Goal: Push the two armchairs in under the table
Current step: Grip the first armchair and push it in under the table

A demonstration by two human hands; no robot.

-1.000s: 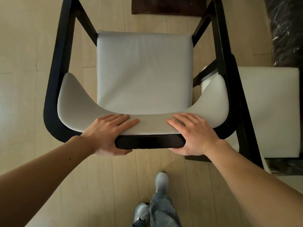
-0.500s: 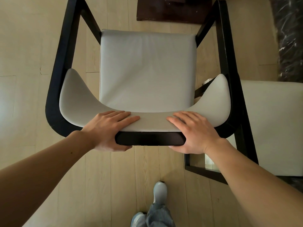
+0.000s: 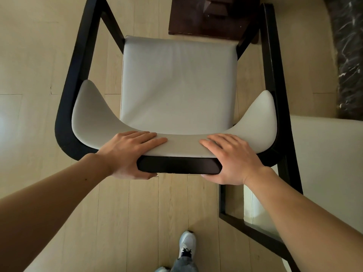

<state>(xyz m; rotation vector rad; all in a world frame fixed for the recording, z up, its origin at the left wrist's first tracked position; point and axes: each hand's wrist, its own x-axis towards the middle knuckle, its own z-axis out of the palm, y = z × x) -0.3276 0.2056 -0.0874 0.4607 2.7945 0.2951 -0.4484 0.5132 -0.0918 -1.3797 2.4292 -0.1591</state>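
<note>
So you've got the armchair [image 3: 178, 85] right in front of you, seen from above: pale grey seat cushion, curved pale backrest pad, black frame wrapping around it. Both hands sit on the top of the backrest. Your left hand [image 3: 127, 152] has its grip clamped on the rail, fingers flat over the pad and thumb tucked under the black bar. Your right hand [image 3: 231, 158] is doing the same on the other end, grip closed around the rail.

The front of the seat sits right at a dark brown table base [image 3: 212, 16] at the top of the view. Off to your right, a second armchair [image 3: 324, 163] with a cream cushion sits just beside the first one, frames nearly touching. Dark marble slab [image 3: 349, 55] at far right. Light wood floor [image 3: 29, 65] under everything, and your grey sneaker [image 3: 187, 244] pokes in at the bottom.
</note>
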